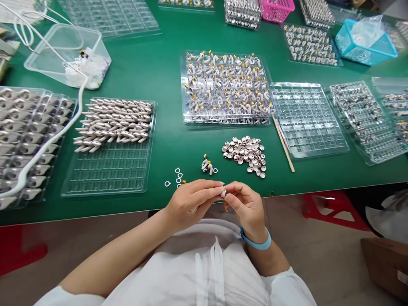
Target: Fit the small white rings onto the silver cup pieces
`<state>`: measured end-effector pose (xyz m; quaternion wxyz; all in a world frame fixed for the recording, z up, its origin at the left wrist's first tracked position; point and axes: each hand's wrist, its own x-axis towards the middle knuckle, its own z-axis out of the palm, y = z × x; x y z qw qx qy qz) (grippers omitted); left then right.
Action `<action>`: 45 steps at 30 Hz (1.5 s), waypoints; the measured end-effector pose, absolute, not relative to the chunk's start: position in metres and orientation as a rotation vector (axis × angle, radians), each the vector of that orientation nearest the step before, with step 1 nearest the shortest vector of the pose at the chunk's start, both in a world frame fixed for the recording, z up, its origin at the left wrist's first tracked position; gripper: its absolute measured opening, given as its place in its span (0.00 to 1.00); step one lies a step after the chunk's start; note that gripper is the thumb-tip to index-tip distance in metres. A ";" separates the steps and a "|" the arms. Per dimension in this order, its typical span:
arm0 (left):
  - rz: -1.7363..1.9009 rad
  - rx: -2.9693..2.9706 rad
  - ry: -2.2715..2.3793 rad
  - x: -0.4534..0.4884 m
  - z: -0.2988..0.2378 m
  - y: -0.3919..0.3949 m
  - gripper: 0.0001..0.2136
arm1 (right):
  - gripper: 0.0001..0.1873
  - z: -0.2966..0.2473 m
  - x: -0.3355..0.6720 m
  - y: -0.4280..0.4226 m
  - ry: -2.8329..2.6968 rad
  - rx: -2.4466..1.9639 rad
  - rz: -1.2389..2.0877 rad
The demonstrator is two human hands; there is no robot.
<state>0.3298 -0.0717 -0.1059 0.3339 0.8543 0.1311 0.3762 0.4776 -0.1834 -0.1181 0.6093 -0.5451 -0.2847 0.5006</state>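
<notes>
Cap (223,193), silvery, pinched between fingertips of left hand (188,204) and right hand (247,208), both closed on it, just above near bench (168,148) edge; heap (245,155) of like pieces and rings (177,176) beyond.

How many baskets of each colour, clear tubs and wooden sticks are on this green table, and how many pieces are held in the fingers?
Pink basket: 1
Blue basket: 1
Clear tub: 1
Wooden stick: 1
Small piece pinched in the fingers: 1
Total: 5
</notes>
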 end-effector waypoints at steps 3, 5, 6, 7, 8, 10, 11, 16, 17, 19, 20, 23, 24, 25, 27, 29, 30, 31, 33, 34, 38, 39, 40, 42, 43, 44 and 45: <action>0.982 2.221 0.341 0.330 -0.105 -0.072 0.12 | 0.07 -0.118 0.478 -0.184 -0.659 -1.239 1.173; 0.982 2.229 0.350 0.329 -0.104 -0.072 0.11 | 0.08 -0.118 0.479 -0.184 -0.659 -1.233 1.184; 0.983 2.236 0.351 0.329 -0.103 -0.071 0.11 | 0.08 -0.119 0.479 -0.184 -0.655 -1.221 1.191; 0.984 2.244 0.349 0.329 -0.102 -0.071 0.10 | 0.07 -0.120 0.479 -0.184 -0.646 -1.199 1.201; 0.989 2.254 0.344 0.329 -0.101 -0.071 0.10 | 0.07 -0.121 0.479 -0.184 -0.635 -1.171 1.214; 0.999 2.278 0.328 0.328 -0.099 -0.071 0.09 | 0.07 -0.123 0.479 -0.184 -0.612 -1.123 1.237; 1.003 2.293 0.320 0.328 -0.099 -0.071 0.09 | 0.07 -0.124 0.479 -0.184 -0.603 -1.111 1.243; 1.006 2.354 0.303 0.327 -0.097 -0.071 0.09 | 0.09 -0.128 0.479 -0.184 -0.611 -1.146 1.230; 1.004 2.361 0.307 0.327 -0.096 -0.071 0.10 | 0.09 -0.128 0.479 -0.184 -0.620 -1.163 1.223; 0.997 2.373 0.310 0.326 -0.096 -0.071 0.10 | 0.10 -0.128 0.479 -0.184 -0.638 -1.188 1.209; 0.995 2.377 0.311 0.326 -0.096 -0.071 0.10 | 0.11 -0.129 0.479 -0.184 -0.648 -1.192 1.204; 0.993 2.379 0.318 0.326 -0.097 -0.072 0.11 | 0.11 -0.130 0.479 -0.184 -0.673 -1.196 1.186; 0.993 2.379 0.321 0.326 -0.097 -0.072 0.11 | 0.10 -0.130 0.479 -0.184 -0.680 -1.199 1.179; 0.994 2.378 0.324 0.326 -0.098 -0.072 0.10 | 0.10 -0.130 0.479 -0.185 -0.689 -1.200 1.172; 0.999 2.377 0.326 0.326 -0.098 -0.072 0.10 | 0.08 -0.129 0.480 -0.185 -0.708 -1.199 1.155; 1.001 2.381 0.329 0.326 -0.098 -0.073 0.10 | 0.07 -0.128 0.480 -0.185 -0.732 -1.191 1.135; 1.001 2.384 0.331 0.326 -0.098 -0.073 0.10 | 0.07 -0.127 0.480 -0.185 -0.746 -1.187 1.123; 1.002 2.388 0.334 0.326 -0.097 -0.073 0.09 | 0.07 -0.126 0.481 -0.185 -0.760 -1.187 1.109; 1.004 2.391 0.339 0.326 -0.097 -0.073 0.09 | 0.08 -0.124 0.482 -0.186 -0.791 -1.200 1.084; 1.008 2.390 0.343 0.326 -0.097 -0.073 0.09 | 0.09 -0.123 0.482 -0.186 -0.807 -1.209 1.073; 1.012 2.396 0.354 0.324 -0.099 -0.074 0.08 | 0.11 -0.121 0.482 -0.187 -0.876 -1.240 1.015; 1.010 2.401 0.357 0.324 -0.099 -0.074 0.09 | 0.11 -0.121 0.482 -0.187 -0.893 -1.247 0.996; 1.006 2.405 0.357 0.324 -0.100 -0.074 0.09 | 0.11 -0.121 0.482 -0.187 -0.909 -1.254 0.978; 0.997 2.412 0.354 0.323 -0.100 -0.074 0.09 | 0.12 -0.122 0.482 -0.187 -0.936 -1.263 0.950; 0.994 2.416 0.351 0.323 -0.100 -0.074 0.09 | 0.13 -0.123 0.482 -0.187 -0.945 -1.266 0.939; 0.990 2.419 0.350 0.323 -0.100 -0.074 0.09 | 0.13 -0.123 0.482 -0.187 -0.953 -1.269 0.929; 0.989 2.420 0.350 0.323 -0.100 -0.074 0.09 | 0.14 -0.124 0.482 -0.187 -0.964 -1.269 0.913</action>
